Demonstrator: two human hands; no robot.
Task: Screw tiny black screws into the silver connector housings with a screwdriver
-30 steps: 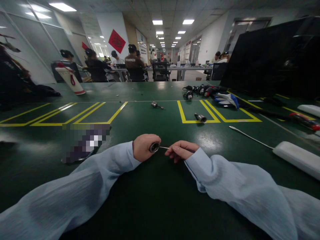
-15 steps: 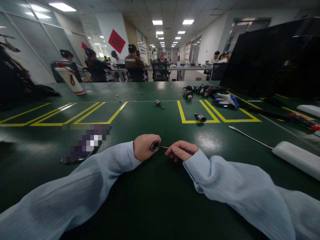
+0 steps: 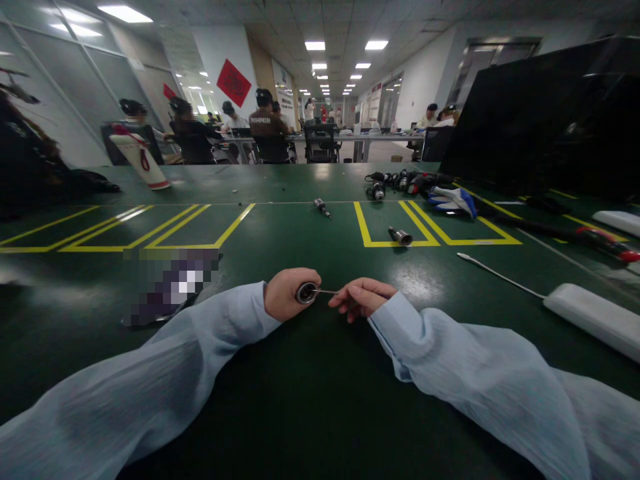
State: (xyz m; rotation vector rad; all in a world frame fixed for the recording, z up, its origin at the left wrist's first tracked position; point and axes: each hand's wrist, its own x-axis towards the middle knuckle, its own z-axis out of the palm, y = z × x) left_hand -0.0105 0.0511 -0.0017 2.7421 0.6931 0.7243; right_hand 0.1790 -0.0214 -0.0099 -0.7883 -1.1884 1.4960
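Observation:
My left hand (image 3: 287, 293) is closed around a cylindrical metal connector (image 3: 306, 293), its round hollow end facing me and to the right. Between the fingertips of my right hand (image 3: 363, 298) is a thin screwdriver (image 3: 326, 291); only its slim metal shaft shows, and its handle is hidden by the hand. The shaft's tip reaches into the connector's opening. Both hands are just above the green table. Beyond them lie a small metal connector (image 3: 322, 208) with a thin pointed end and a cup-shaped one (image 3: 401, 236).
Yellow tape lines (image 3: 367, 230) mark the green table (image 3: 320, 400). A cluster of dark cabled connectors (image 3: 379, 191) and a blue-white glove (image 3: 453, 201) lie at the back right. A white power strip (image 3: 595, 317) is on the right, a blurred-out purple item (image 3: 173, 287) on the left. People sit at farther desks.
The metal connector in my left hand has turned and shifted slightly left. The screwdriver shaft now points into its opening, and its dark handle no longer shows behind my right hand.

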